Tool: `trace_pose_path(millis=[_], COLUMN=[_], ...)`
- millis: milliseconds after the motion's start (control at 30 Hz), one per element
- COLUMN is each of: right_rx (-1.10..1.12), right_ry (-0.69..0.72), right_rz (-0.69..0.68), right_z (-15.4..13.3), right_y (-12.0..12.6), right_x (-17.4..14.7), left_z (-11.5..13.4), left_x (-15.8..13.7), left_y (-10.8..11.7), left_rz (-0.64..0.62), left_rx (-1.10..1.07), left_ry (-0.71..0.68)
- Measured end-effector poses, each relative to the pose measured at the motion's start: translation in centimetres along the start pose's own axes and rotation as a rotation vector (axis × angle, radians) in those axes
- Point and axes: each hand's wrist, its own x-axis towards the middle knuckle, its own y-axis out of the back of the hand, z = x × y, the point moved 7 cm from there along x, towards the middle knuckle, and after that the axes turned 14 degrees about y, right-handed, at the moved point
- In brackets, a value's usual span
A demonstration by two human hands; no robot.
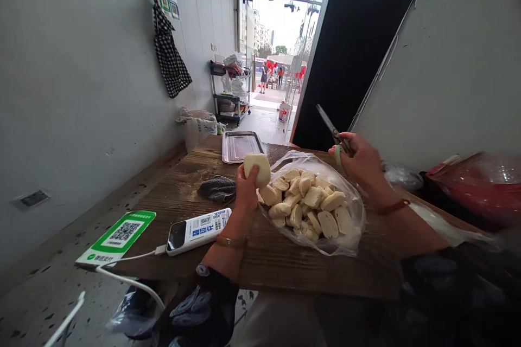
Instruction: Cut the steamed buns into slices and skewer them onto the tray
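Between the thumb and fingers of my left hand [247, 187] is a pale, rounded steamed bun [260, 168], held upright just left of the bag. My right hand [362, 160] grips a pair of scissors [329, 126] by the green handles, raised above the bag's right side with the blades pointing up and left. Whether the blades are fully closed is hard to see. Below and between the hands, a clear plastic bag [353, 236] lies spread on the wooden table, filled with several pale bread pieces [313, 198], some with browned cut-looking faces.
A metal tray [243, 146] lies at the table's far edge. A dark cloth [216, 188], a white power bank [199, 230] with a cable and a green QR-code card [118, 236] are on the left. A red bag [480, 190] sits at right. Beyond stands a cart [231, 95] by the doorway.
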Motion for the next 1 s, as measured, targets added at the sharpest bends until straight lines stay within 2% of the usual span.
trace_pose_path(millis=[67,133,267,400,533,633,733,867,1000], right_rx=[0.076,0.171,0.290,0.414,0.627,0.894,0.988,1.073,0.964], right_ry=[-0.029,-0.064,-0.158,-0.298,-0.381,-0.460,-0.472,-0.554,-0.562], right_rz=[0.081,0.107,0.025,-0.121,-0.267,-0.352,-0.390,-0.404,-0.406], right_z=[-0.3,-0.5,-1.1,-1.8,-3.6,-5.7,-7.4,-8.0,-6.1], right_y=[1.8,2.8,2.4,-0.7,-5.7,-9.9,-12.6,-13.8,-11.8], right_x=[-1.2,-2.9,-6.8,-10.3,-12.1,-12.8,-13.0,-14.2,-15.2], left_z=[0.6,1.2,1.2,-1.4,-4.3,-4.4,-3.0,-1.1,-0.6], left_x=[-0.2,-0.2,0.1,0.3,-0.2,-0.4,-0.2,-0.5,-2.3], left_y=[-0.1,0.0,0.3,-0.1,-1.4,-1.6,-1.0,-0.8,-2.4], left_rz=[-0.001,-0.002,-0.006,-0.061,-0.146,-0.154,-0.141,-0.174,-0.332], left_rx=[-0.005,-0.016,-0.059,-0.207,-0.275,-0.259,-0.278,-0.280,-0.164], left_ry=[-0.021,-0.044,-0.048,0.135,0.333,0.353,0.321,0.290,0.286])
